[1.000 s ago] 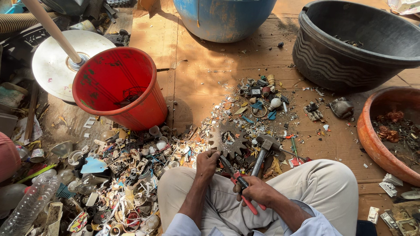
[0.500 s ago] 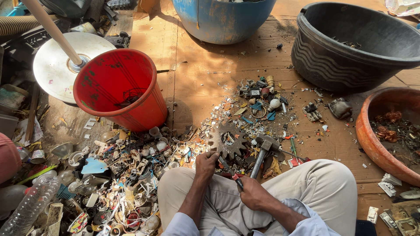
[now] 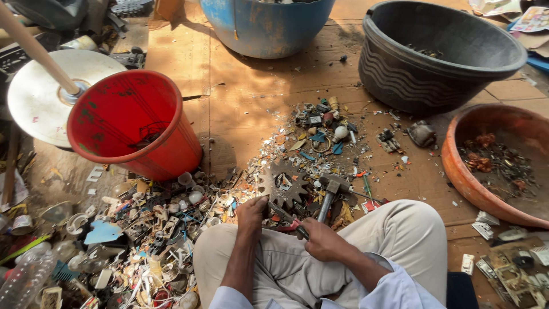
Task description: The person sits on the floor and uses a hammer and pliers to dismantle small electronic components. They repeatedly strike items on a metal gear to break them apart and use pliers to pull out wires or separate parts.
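Pliers with red handles sit between our knees, above the lap: our right hand has its fingers closed around the handles, and our left hand pinches something small at the tip. Just beyond lie a rusty toothed gear wheel and a steel-headed hammer on the floor.

This is an informal scrap-sorting workshop on a floor of flattened cardboard. Heaps of broken electronic parts spread across the lower left and centre, a hammer and a toothed gear lie among them, and sorting tubs ring the top: red bucket, blue drum, black basin.
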